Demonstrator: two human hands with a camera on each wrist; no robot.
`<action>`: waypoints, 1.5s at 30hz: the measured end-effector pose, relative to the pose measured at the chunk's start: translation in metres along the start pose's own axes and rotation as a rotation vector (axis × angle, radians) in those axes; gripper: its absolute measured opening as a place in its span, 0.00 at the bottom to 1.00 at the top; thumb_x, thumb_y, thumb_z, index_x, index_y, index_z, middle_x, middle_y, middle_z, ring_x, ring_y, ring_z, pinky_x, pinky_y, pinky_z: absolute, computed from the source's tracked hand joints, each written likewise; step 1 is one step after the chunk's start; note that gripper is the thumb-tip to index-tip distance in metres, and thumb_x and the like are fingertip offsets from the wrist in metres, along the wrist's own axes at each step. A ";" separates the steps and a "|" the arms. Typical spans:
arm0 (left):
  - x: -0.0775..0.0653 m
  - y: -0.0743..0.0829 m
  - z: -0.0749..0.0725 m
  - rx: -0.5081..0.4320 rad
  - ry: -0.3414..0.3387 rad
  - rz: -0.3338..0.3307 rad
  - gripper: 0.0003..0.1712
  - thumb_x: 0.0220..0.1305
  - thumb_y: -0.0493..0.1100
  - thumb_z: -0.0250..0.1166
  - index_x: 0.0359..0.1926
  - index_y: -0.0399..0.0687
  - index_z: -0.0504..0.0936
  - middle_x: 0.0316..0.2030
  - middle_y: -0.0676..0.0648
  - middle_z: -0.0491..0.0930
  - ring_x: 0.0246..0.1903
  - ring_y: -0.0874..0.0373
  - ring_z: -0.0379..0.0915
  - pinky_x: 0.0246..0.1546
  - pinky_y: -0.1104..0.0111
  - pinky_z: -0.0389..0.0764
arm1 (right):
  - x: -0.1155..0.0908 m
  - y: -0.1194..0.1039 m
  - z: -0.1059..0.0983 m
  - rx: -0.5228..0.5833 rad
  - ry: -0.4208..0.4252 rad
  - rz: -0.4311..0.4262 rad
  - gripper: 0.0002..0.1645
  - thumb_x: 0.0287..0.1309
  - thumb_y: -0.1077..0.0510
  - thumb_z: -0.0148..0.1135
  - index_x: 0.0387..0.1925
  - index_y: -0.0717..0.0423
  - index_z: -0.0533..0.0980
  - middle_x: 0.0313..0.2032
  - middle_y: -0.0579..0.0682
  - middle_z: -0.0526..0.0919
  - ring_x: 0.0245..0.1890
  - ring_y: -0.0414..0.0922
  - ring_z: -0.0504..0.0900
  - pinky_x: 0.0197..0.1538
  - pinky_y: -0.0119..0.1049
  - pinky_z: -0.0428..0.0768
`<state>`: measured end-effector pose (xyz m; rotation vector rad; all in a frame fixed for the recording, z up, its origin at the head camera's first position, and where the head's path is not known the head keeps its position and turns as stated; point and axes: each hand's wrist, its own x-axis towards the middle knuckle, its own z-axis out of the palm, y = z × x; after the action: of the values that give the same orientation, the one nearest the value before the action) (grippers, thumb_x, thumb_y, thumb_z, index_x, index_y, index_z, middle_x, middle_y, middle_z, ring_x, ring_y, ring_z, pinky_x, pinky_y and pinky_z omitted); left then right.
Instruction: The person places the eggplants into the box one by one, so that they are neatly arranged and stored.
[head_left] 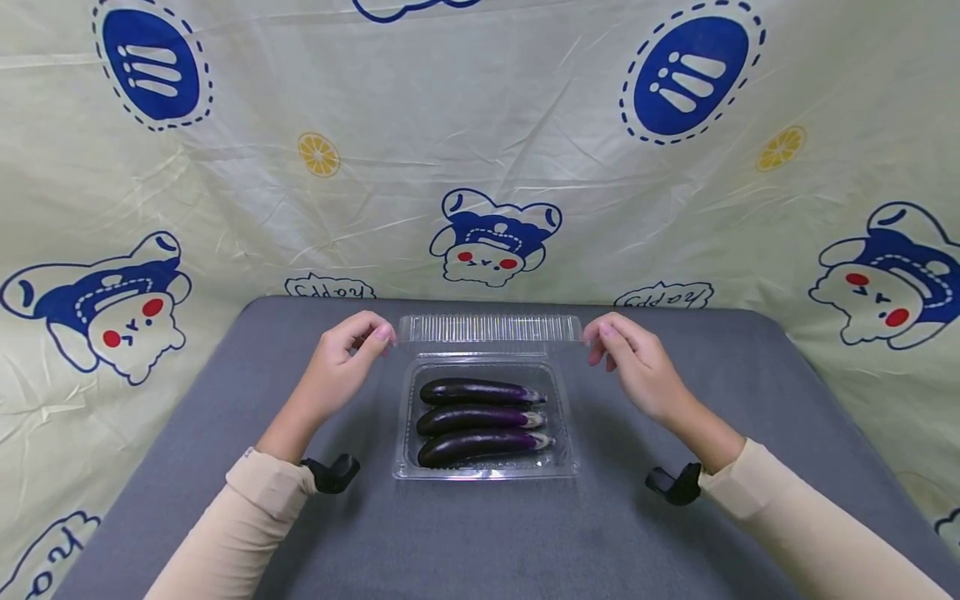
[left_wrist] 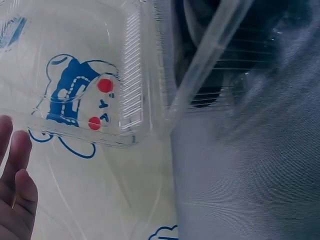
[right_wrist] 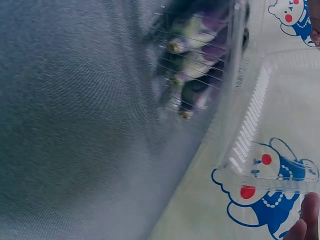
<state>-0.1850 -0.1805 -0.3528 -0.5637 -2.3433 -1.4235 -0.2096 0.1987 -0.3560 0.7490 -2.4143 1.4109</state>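
A clear plastic clamshell box [head_left: 401,421] lies on the grey table with its lid [head_left: 487,329] raised at the far side. Three dark purple eggplants [head_left: 480,419] rest side by side in its base, stem ends to the right. At the lid's left end, my left hand [head_left: 352,350] pinches the edge with thumb and fingertips. My right hand [head_left: 636,357] does the same at the right end, its fingers bent. In the left wrist view only some of the left fingers [left_wrist: 19,150] show, and the pinch itself is out of frame.
The grey cloth-covered table [head_left: 487,542] ends just behind the raised lid. Beyond it hangs a pale patterned curtain [head_left: 390,233] with cartoon figures. Black wrist mounts [head_left: 335,475] sit at both sleeve cuffs.
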 end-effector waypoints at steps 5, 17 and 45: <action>-0.007 -0.007 0.002 -0.077 -0.038 -0.011 0.13 0.74 0.36 0.52 0.36 0.36 0.81 0.33 0.42 0.80 0.33 0.64 0.76 0.40 0.75 0.79 | -0.006 0.008 0.002 -0.003 -0.014 -0.019 0.19 0.77 0.61 0.41 0.38 0.61 0.79 0.31 0.48 0.79 0.31 0.41 0.78 0.34 0.28 0.76; -0.020 -0.026 0.011 0.014 -0.115 -0.154 0.05 0.69 0.38 0.60 0.37 0.43 0.81 0.32 0.48 0.78 0.32 0.61 0.72 0.34 0.69 0.76 | -0.014 0.027 0.011 -0.003 -0.075 0.016 0.12 0.73 0.62 0.50 0.36 0.57 0.80 0.30 0.50 0.79 0.29 0.45 0.77 0.30 0.30 0.76; -0.018 -0.055 0.041 0.129 -0.236 -0.370 0.29 0.66 0.36 0.56 0.68 0.39 0.69 0.40 0.43 0.73 0.31 0.57 0.69 0.33 0.68 0.72 | -0.011 0.059 0.044 -0.077 -0.029 0.262 0.12 0.70 0.58 0.55 0.52 0.55 0.76 0.38 0.53 0.79 0.27 0.39 0.75 0.29 0.31 0.74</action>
<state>-0.1998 -0.1694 -0.4212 -0.2841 -2.8193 -1.4012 -0.2302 0.1875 -0.4264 0.4509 -2.6501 1.3947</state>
